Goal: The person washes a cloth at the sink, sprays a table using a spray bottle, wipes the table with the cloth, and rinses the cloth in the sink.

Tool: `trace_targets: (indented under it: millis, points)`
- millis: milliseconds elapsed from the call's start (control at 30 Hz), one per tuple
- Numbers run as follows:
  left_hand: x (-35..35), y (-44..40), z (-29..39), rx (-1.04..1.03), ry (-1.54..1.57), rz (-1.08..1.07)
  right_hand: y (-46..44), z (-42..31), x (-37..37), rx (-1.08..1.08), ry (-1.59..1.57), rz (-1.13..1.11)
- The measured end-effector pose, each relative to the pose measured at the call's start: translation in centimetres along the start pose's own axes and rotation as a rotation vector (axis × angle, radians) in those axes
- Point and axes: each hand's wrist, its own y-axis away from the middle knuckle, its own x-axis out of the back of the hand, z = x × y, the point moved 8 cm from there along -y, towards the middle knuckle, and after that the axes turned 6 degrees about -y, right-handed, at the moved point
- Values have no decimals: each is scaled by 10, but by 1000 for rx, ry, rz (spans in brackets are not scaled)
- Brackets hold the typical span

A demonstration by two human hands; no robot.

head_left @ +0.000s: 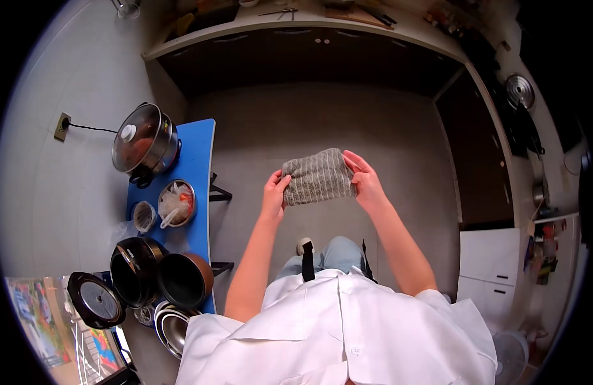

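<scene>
A grey cloth point(319, 178) with pale stripes is stretched in the air between my two hands, folded into a rough rectangle. At its left end, my left hand point(275, 190) grips the edge, thumb in front. My right hand point(366, 182) pinches the opposite end between thumb and fingers, with some fingers extended behind the cloth. Both arms reach forward from my white shirt, and the cloth hangs over the grey floor.
On the left, a blue table point(197, 160) carries a lidded steel pot point(144, 141), a bowl with plastic bags point(176, 203), an open rice cooker point(133, 273) and a dark pot point(185, 280). Dark cabinets point(296, 61) line the far side; a white fridge point(489, 260) stands right.
</scene>
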Motion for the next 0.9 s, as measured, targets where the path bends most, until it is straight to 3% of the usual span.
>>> trace_targets:
  millis: [367, 533, 733, 900]
  points:
    - [41, -215, 94, -94, -56, 188, -274, -12, -40, -83, 96, -35]
    - [61, -292, 158, -62, -201, 344, -393, -21, -104, -157, 171, -114]
    - [105, -387, 225, -245, -131, 395, -515, -5, -184, -259, 175, -200]
    - [149, -492, 288, -306, -177, 394, -627, 16, -241, -171, 168, -166]
